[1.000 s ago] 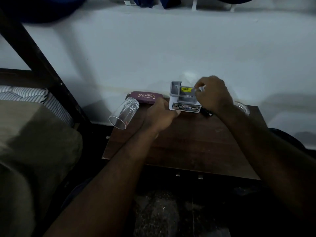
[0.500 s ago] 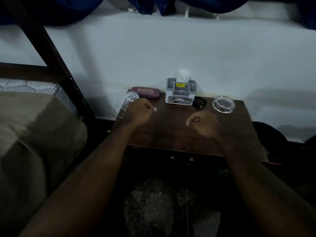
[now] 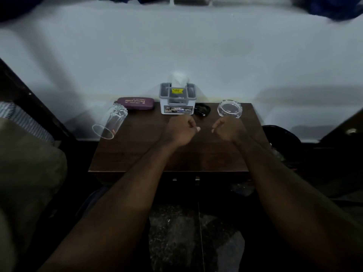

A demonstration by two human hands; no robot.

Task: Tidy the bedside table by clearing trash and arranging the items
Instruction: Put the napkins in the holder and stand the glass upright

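Note:
The dark wooden bedside table (image 3: pixel 137 154) stands against a white wall. Along its back edge lie a maroon glasses case (image 3: pixel 135 103), a grey-and-white organiser box (image 3: pixel 177 101) with a white tissue sticking up, a black coiled item (image 3: pixel 203 109) and a clear glass ashtray (image 3: pixel 229 108). A clear drinking glass (image 3: pixel 110 121) lies tilted at the table's left rear corner. My left hand (image 3: pixel 181 130) and my right hand (image 3: pixel 228 130) hover over the table's middle, both curled into fists and holding nothing, a short gap between them.
A bed with a striped mattress (image 3: pixel 21 118) and an olive blanket (image 3: pixel 29 173) sits to the left, beside a dark bed post (image 3: pixel 33 107). A black bin (image 3: pixel 280 142) stands right of the table. The floor (image 3: pixel 186 232) below is dark.
Both hands left the organiser box and pulled back toward me, curling into empty fists. They then drew closer together over the table's middle.

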